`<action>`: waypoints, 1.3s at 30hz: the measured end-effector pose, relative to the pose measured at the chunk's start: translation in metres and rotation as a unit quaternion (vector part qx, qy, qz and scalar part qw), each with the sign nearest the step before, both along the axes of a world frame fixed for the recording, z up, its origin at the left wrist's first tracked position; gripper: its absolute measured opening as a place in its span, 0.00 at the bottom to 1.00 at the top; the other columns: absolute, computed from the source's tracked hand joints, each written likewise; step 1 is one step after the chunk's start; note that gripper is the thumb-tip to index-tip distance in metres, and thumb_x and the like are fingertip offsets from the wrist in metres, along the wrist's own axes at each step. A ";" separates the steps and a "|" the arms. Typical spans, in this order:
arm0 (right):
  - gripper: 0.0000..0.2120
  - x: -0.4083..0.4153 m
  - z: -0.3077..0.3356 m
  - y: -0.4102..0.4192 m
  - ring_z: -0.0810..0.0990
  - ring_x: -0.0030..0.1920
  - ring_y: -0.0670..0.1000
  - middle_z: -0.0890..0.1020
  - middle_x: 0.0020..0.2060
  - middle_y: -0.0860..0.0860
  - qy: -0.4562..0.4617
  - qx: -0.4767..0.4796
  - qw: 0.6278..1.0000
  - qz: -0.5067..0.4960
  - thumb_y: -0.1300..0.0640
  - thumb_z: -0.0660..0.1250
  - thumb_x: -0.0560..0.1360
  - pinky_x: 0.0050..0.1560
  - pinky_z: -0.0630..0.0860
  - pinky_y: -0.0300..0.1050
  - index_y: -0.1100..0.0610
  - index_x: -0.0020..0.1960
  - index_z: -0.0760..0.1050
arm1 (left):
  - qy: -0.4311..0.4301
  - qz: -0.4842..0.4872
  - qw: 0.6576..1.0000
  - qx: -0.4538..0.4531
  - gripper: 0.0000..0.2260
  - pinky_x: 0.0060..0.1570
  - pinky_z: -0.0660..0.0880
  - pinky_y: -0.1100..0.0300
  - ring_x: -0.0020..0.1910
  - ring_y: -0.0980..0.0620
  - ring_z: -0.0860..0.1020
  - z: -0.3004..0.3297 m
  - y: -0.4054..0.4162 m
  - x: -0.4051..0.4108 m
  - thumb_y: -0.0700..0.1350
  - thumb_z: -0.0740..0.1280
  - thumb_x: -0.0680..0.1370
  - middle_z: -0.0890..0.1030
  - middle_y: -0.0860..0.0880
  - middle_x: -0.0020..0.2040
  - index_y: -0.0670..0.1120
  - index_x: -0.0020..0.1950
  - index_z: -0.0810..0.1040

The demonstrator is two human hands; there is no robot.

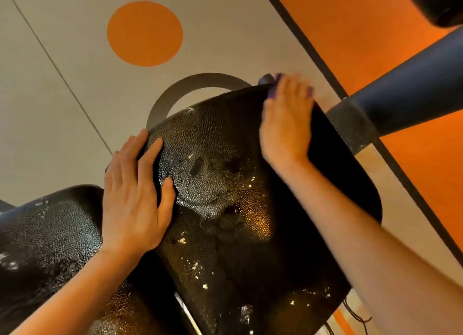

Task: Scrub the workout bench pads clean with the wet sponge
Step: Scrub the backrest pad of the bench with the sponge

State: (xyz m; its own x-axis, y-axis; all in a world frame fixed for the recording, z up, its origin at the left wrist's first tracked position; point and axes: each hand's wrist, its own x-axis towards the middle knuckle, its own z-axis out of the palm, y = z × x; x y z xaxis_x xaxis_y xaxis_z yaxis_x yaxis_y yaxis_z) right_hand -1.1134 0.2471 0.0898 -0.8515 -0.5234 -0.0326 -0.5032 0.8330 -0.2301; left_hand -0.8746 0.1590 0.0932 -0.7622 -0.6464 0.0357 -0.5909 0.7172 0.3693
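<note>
Two hands on the wet black pad (225, 184): right hand (285, 124) presses a purple sponge (271, 90) at the far right corner, fingers blurred, grip unclear. Left hand (135, 197) braces the near-left edge, fingers flat. Unscrubbed pad runs back toward the body.
</note>
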 end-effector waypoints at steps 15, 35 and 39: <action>0.26 0.078 0.009 0.089 0.41 0.79 0.51 0.48 0.79 0.50 -0.083 -0.036 0.971 0.222 0.55 0.46 0.82 0.78 0.45 0.51 0.52 0.79 0.47 | 0.010 0.000 1.000 0.007 0.26 0.74 0.57 0.41 0.76 0.41 0.59 0.000 0.000 0.000 0.50 0.58 0.79 0.61 0.42 0.76 0.43 0.76 0.61; 0.25 0.063 0.004 -0.013 0.46 0.79 0.55 0.52 0.79 0.51 -0.010 -0.002 0.980 0.197 0.46 0.47 0.83 0.77 0.50 0.57 0.51 0.79 0.50 | 0.029 0.002 1.000 -0.008 0.25 0.76 0.55 0.45 0.77 0.44 0.59 -0.003 -0.001 0.002 0.50 0.59 0.80 0.62 0.43 0.76 0.44 0.76 0.62; 0.25 0.099 0.006 0.065 0.45 0.79 0.53 0.51 0.79 0.50 -0.011 0.019 0.965 0.260 0.50 0.49 0.84 0.78 0.49 0.53 0.53 0.79 0.50 | 0.032 -0.001 0.999 -0.005 0.25 0.75 0.56 0.44 0.77 0.44 0.58 -0.003 -0.001 0.002 0.49 0.59 0.80 0.62 0.43 0.76 0.44 0.76 0.62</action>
State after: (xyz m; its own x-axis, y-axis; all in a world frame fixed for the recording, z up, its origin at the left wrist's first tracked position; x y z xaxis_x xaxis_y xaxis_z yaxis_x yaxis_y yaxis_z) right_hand -1.0141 0.3126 0.0961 -0.4726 -0.8781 -0.0752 -0.8513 0.4769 -0.2189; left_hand -0.8731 0.1584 0.0906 -0.7599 -0.6437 0.0908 -0.5644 0.7226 0.3992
